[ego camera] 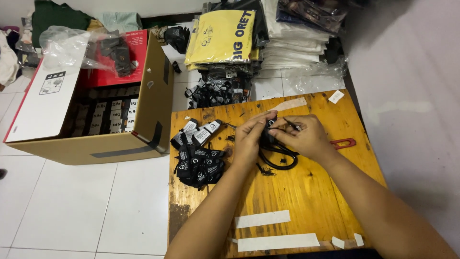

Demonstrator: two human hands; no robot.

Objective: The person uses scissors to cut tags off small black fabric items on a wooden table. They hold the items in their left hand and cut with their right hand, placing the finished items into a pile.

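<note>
White floor tiles surround a low wooden table (287,192) that fills the lower centre of the frame, its yellow top scuffed and marked with strips of pale tape (262,218). At centre frame, the left hand (249,139) and the right hand (304,136) meet over the table, fingers curled inward and pinching a small black tag (269,125) with its black cord loops (280,158) hanging just below onto the wood. Whether a thin dark strand is also gripped by the right fingertips cannot be told.

A pile of finished black hang tags (199,160) lies just left of the hands, on the table's left edge. A red-handled tool (344,143) rests beside the right wrist. An open cardboard box (124,139) at upper left holds rows of packed tags.

For clean work, the pinch is best kept close to the tag's hole so the cord stays controlled. The loose loops are likely to tangle; holding them flat against the table should prevent this. Stacked folded garments (225,38) at upper centre lie well apart from the hands.
</note>
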